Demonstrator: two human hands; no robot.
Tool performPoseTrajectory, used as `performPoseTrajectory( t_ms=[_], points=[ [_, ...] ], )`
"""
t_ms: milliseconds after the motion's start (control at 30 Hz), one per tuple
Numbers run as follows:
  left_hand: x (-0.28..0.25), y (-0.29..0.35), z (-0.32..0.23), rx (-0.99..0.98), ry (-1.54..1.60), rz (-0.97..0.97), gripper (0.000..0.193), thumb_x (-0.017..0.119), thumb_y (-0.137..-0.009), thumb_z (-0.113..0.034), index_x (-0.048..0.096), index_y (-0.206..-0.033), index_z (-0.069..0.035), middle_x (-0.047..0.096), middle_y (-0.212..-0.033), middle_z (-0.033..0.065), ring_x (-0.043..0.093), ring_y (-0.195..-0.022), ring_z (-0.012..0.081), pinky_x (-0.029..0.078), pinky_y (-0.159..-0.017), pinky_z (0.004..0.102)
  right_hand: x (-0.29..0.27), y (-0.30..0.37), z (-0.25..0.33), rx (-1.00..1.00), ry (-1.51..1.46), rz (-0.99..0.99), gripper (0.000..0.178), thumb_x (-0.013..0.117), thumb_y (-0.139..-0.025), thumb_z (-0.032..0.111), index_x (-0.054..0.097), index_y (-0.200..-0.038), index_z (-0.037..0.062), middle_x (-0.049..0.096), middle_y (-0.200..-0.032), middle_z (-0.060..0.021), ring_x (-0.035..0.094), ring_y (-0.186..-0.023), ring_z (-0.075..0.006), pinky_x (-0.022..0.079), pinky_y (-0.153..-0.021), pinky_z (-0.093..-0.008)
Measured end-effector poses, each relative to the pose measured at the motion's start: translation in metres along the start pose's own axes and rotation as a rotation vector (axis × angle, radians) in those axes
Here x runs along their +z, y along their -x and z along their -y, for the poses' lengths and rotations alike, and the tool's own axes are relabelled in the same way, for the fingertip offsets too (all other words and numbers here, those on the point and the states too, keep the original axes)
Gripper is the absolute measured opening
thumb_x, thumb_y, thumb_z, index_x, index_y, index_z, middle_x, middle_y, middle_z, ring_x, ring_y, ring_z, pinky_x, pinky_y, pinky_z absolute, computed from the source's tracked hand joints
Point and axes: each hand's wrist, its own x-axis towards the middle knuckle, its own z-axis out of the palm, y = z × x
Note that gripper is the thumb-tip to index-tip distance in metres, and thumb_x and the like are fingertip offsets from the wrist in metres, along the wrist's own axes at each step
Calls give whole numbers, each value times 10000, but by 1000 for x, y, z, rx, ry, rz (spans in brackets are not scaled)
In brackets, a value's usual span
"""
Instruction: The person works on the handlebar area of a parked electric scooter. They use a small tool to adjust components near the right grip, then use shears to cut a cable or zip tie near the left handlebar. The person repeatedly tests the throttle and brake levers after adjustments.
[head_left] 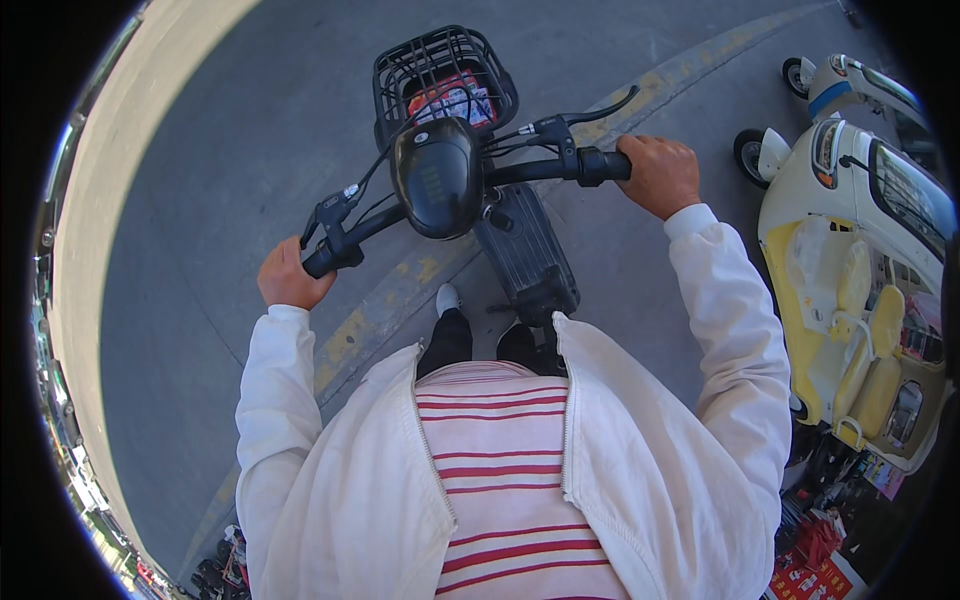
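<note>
Both my hands grip the black handlebar (pixel 378 222) of an electric scooter. My left hand (pixel 292 276) wraps round the left grip, close to its brake lever. My right hand (pixel 660 175) is closed round the right grip, below the black brake lever (pixel 600 112). Between them sits a rounded black display housing (pixel 437 178). A black basket (pixel 392 62) is fixed in front, with a red and white printed package (pixel 458 100) inside. Behind the bar lies the scooter's ribbed black footboard (pixel 527 250). The front wheel is hidden.
At right stands a cream and yellow small vehicle (pixel 790 300) with its side open, and a similar white and blue one (pixel 830 92) beyond. A worn yellow line (pixel 350 335) crosses the grey pavement (pixel 190 190). My left shoe (pixel 448 298) is on the ground.
</note>
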Motion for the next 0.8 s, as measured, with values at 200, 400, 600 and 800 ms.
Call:
performPoseTrajectory(
  t_ms=[200, 400, 600, 800],
  points=[
    [-4, -1, -3, -22, 8, 28, 565, 872, -583, -296, 640, -1040, -57, 665, -876, 127, 665, -781, 332, 536, -701, 418, 0, 0, 0, 4, -10, -15, 164, 775, -755, 238, 663, -838, 153, 687, -768, -40, 693, -740, -268, 549, -692, -401],
    [-6, -1, -4, -14, 6, 21, 551, 869, -582, -291, 638, -1026, -61, 662, -861, 129, 662, -777, 336, 535, -700, 421, 1, -1, 0, 14, -14, -5, 172, 774, -756, 244, 651, -832, 152, 685, -773, -40, 694, -749, -271, 548, -693, -406],
    [-6, -2, -7, -20, 37, -6, 538, 863, -568, -282, 645, -1013, -74, 662, -856, 124, 658, -774, 340, 531, -693, 431, -18, -7, 4, 24, -65, 102, 286, 787, -765, 250, 629, -979, 147, 694, -881, -54, 691, -858, -283, 535, -774, -411],
    [-7, -3, -9, -16, 31, -20, 530, 854, -573, -282, 643, -1011, -71, 659, -851, 117, 653, -769, 335, 533, -697, 428, -27, -2, 3, -78, -123, 13, 442, 823, -767, 258, 605, -1127, 126, 674, -1023, -81, 658, -1006, -299, 501, -903, -427]
  ],
)
